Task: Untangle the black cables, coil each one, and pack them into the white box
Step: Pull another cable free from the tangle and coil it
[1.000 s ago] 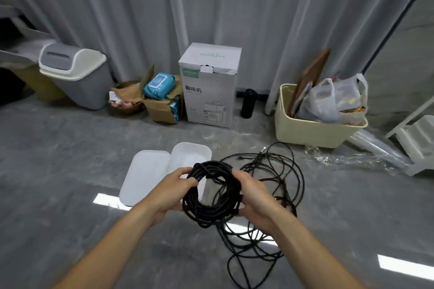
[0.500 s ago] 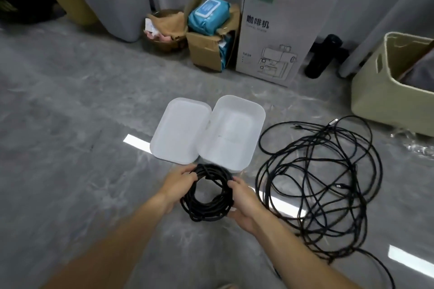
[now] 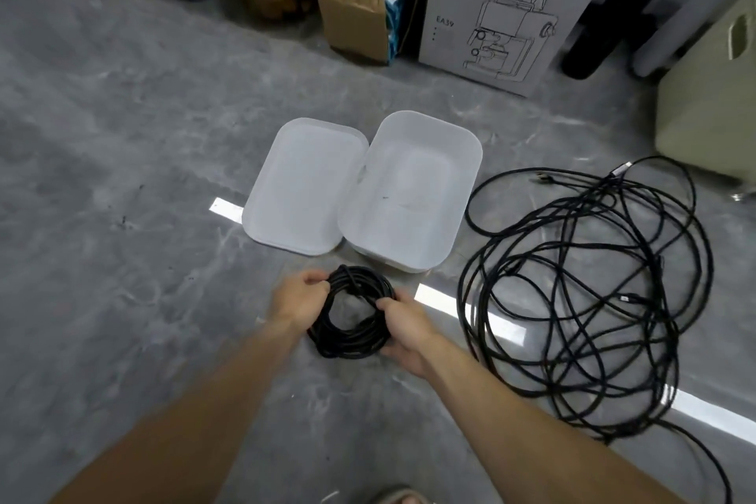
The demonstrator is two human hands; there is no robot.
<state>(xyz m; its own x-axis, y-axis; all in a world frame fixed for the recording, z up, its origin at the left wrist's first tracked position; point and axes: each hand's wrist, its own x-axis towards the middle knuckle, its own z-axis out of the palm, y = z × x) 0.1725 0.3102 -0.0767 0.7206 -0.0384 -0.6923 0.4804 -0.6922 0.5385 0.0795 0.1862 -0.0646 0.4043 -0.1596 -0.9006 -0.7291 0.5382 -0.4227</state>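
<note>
Coiled black cable (image 3: 350,313) gripped by both hands, carton (image 3: 487,8) marked "EA39"

Both bare forearms outstretched, left hand (image 3: 300,299) and right hand (image 3: 403,325) (fingers curled) gripping.

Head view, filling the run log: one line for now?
left hand: grips coiled cable | right hand: grips it | white box: open

Round coiled black cable (image 3: 347,336): matte black. Loose tangled black cables (image 3: 581,299): same black. Open rectangular white plastic box (image 3: 462,217) w/ lid (image 3: 302,188): milky, semi-clear white. Polished stone floor (image 3: 122,176): grey w/ pale marbling. Tall grey carton (image 3: 462,0): black line drawing. Cardboard box (image 3: 352,20): brown.
</note>
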